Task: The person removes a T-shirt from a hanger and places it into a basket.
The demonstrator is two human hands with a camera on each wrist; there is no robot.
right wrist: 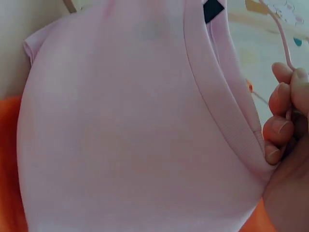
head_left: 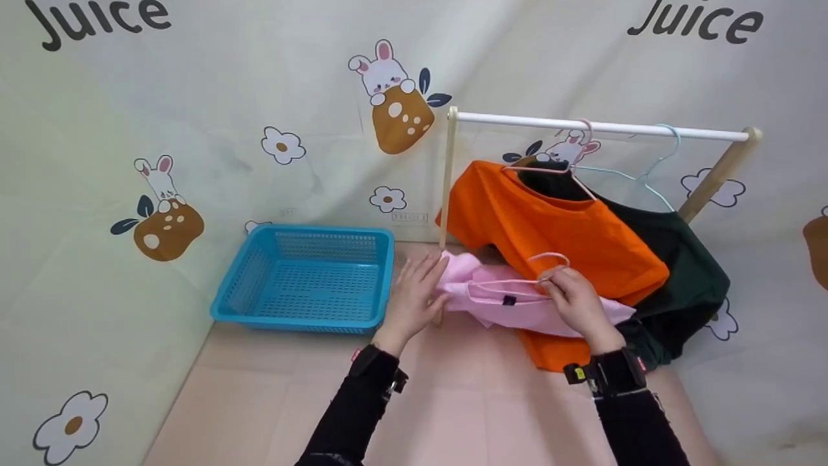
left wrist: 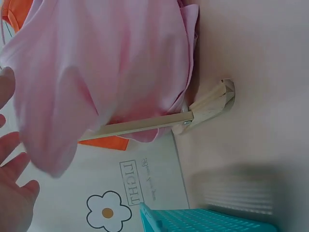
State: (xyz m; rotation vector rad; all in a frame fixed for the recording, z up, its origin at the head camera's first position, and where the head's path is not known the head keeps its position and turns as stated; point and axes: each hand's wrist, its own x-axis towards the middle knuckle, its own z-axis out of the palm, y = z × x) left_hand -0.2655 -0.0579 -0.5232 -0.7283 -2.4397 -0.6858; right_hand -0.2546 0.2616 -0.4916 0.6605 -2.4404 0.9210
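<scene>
A pink shirt [head_left: 511,317] with a dark neck label hangs on a pink hanger [head_left: 550,257] in front of the rack. My right hand [head_left: 576,301] grips that hanger just under its hook, and in the right wrist view the fingers [right wrist: 280,126] curl round its thin wire beside the collar. At the shirt's left shoulder is my left hand [head_left: 414,301], its fingers extended along the cloth. The left wrist view shows those fingers [left wrist: 14,166] spread, with nothing gripped between them. The shirt's lower part is hidden from the head view.
Behind the pink shirt, an orange shirt [head_left: 550,226] and a dark green shirt [head_left: 695,272] hang from the white rail [head_left: 517,120] of a wooden-legged rack. To the left stands a blue plastic basket [head_left: 304,323]. A printed curtain [head_left: 259,84] surrounds the pinkish surface [head_left: 446,414].
</scene>
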